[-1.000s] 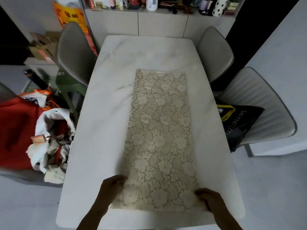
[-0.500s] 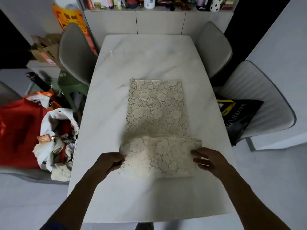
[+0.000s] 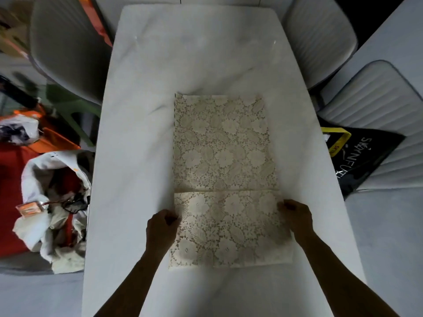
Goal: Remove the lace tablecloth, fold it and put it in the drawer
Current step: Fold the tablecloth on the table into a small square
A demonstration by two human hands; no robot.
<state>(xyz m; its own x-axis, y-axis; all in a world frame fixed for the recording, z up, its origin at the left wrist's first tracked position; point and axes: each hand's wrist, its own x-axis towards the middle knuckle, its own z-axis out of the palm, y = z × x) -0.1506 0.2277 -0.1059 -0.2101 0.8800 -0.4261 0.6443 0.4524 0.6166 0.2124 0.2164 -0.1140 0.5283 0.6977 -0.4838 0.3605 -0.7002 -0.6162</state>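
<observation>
The cream lace tablecloth (image 3: 223,156) lies as a long folded strip on the white marble table (image 3: 142,133). Its near end is turned over onto itself, and the folded flap's edge runs across the strip at about two thirds of its length. My left hand (image 3: 161,227) pinches the flap's left edge with curled fingers. My right hand (image 3: 296,217) grips the flap's right edge the same way. No drawer is in view.
Grey chairs stand at the far left (image 3: 66,44), far right (image 3: 318,40) and right (image 3: 375,106). A black printed bag (image 3: 364,156) lies on the right chair. Left of the table sit a white bag (image 3: 52,207) and red and orange items (image 3: 13,202).
Both hands lifted the strip's near end and carried it away from me over the cloth, making a fold. The flap now lies flatter and the strip is shorter.
</observation>
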